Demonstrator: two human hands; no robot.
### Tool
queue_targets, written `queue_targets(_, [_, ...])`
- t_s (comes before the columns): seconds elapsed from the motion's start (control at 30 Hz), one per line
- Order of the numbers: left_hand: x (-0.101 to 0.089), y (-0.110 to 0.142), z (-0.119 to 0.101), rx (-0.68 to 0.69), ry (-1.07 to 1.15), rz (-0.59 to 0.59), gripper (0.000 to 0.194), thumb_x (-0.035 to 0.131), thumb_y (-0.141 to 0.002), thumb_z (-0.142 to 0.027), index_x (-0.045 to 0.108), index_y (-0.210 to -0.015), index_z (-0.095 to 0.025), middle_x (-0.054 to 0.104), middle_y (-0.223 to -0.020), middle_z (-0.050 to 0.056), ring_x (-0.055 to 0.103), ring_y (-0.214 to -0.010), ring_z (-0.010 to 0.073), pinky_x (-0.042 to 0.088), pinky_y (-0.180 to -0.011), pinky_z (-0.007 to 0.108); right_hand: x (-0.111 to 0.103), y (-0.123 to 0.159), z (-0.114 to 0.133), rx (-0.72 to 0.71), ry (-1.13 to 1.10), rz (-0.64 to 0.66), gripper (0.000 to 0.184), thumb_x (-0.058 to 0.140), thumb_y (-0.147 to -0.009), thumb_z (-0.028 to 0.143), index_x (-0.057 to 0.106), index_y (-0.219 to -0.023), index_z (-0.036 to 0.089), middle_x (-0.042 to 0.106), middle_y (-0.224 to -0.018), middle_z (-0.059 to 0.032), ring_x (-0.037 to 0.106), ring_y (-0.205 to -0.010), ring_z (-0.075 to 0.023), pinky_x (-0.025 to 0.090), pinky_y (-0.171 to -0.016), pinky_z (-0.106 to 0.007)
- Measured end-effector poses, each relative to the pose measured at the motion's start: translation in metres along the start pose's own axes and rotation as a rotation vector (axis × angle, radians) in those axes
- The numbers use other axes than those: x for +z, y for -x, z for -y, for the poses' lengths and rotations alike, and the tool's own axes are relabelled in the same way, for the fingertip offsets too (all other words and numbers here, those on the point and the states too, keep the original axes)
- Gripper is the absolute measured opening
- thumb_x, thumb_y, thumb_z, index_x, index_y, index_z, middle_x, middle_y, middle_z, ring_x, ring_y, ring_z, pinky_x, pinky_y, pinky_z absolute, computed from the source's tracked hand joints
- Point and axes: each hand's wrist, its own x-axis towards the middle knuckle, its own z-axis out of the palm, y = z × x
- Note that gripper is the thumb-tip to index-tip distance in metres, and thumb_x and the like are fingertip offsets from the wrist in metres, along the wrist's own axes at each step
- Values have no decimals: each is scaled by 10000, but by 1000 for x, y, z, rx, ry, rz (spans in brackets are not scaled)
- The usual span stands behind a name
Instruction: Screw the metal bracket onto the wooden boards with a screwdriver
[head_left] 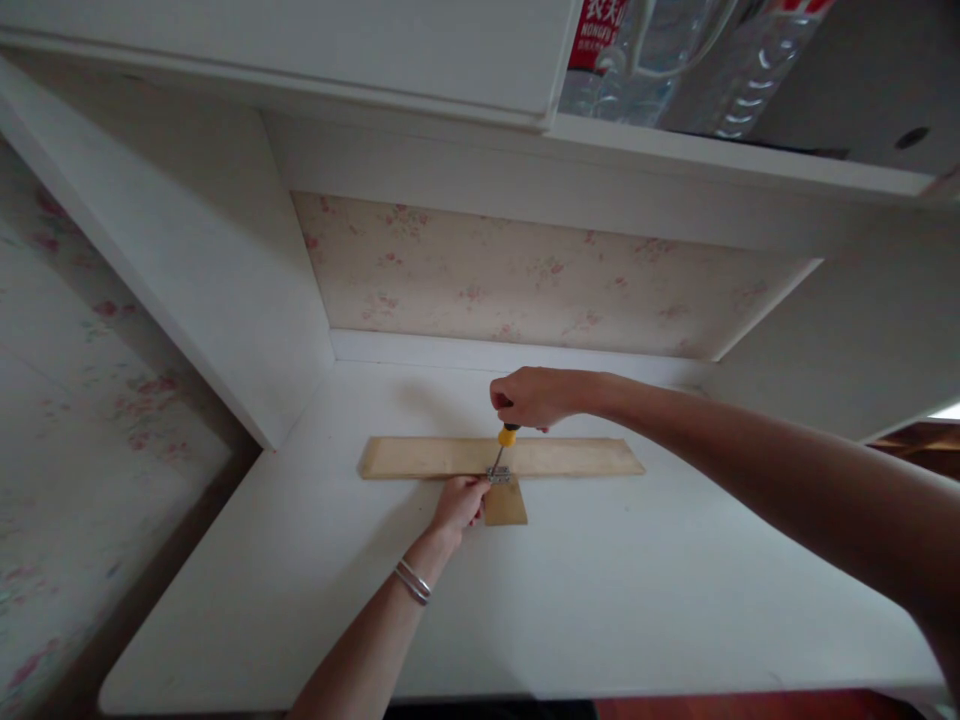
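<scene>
A screwdriver [508, 436] with a black and yellow handle is gripped from above in my right hand [536, 395]. Its shaft slants down to a small metal hinge [498, 474]. That hinge lies across the joint between a long pale wooden board [427, 457] and a short wooden piece [506, 503], which together form a T shape. My left hand [460, 502], with metal bangles at the wrist, pinches at the left edge of the hinge, beside the short piece. Its fingertips are partly hidden, as is the screwdriver tip's exact contact with the hinge.
The wood lies on a white desk [600, 580]. White side panels, including the left panel [195, 240], enclose the desk's back. An overhead shelf [735, 160] holds plastic bottles [772, 65]. Floral wallpaper [480, 270] covers the back wall.
</scene>
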Motion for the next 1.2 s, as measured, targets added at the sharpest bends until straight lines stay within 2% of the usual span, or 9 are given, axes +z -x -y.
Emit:
queue_targets(0.1, [-1,-1,1,2,7,18,272,546,-737,-383,601,-677,-124,458,-469,-23,391,-394,82,215,-372,208,1,0,-2,-77,-9,-82,411,617,-688,406,559,-1030,186,654,-971,-90,614,-773,-200,391,-588,-260])
queue_targets(0.2, [-1,-1,0,-15,9,18,285,542,-738,-390,616,-696,-118,470,-479,-17,399,-399,85,217,-373,210,1,1,-1,56,-106,12,430,447,-798,544,558,-981,171,651,-724,-63,583,-537,-163,388,-529,-272])
queue_targets(0.37, [-2,-1,-1,-17,19,18,318,562,-738,-418,630,-703,-109,468,-483,-19,401,-403,81,220,-383,210,2,-1,-2,-42,8,-93,296,561,-710,332,570,-973,197,664,-903,-69,610,-716,-181,374,-557,-259])
queue_targets(0.53, [-1,0,-2,-14,23,23,323,575,-742,-426,631,-701,-110,459,-483,-27,398,-400,73,219,-384,207,3,-1,-4,66,-56,-5,312,465,-802,414,586,-965,177,647,-703,-55,581,-568,-160,376,-552,-271])
queue_targets(0.7, [0,1,-4,-13,16,8,302,573,-741,-411,612,-681,-118,451,-478,-32,388,-385,72,216,-374,205,4,1,-5,-94,26,-129,377,610,-693,404,590,-1009,199,647,-960,-81,590,-796,-196,385,-609,-264])
queue_targets(0.8, [1,1,-6,-17,14,8,272,558,-742,-378,587,-653,-123,465,-488,-25,396,-385,73,222,-370,204,5,2,-4,28,15,-104,426,487,-783,536,609,-973,175,651,-832,-91,584,-689,-189,372,-580,-278])
queue_targets(0.93, [1,1,-6,-25,10,5,275,562,-737,-379,599,-666,-116,463,-481,-20,409,-396,81,216,-370,203,5,4,-3,-45,65,-154,306,558,-730,340,609,-987,182,648,-944,-92,584,-784,-196,367,-592,-265])
queue_targets(1.03, [1,0,-5,-13,9,7,299,566,-739,-400,628,-711,-109,472,-490,-18,412,-404,82,222,-375,203,4,6,-2,-50,32,-147,451,596,-699,414,578,-1088,187,640,-993,-99,586,-799,-210,376,-590,-270])
queue_targets(1.2, [1,2,-5,-15,-3,5,314,561,-749,-411,616,-672,-112,459,-480,-25,386,-387,72,219,-372,206,5,7,0,23,68,-113,299,498,-770,354,630,-974,181,661,-894,-102,597,-751,-208,368,-590,-288])
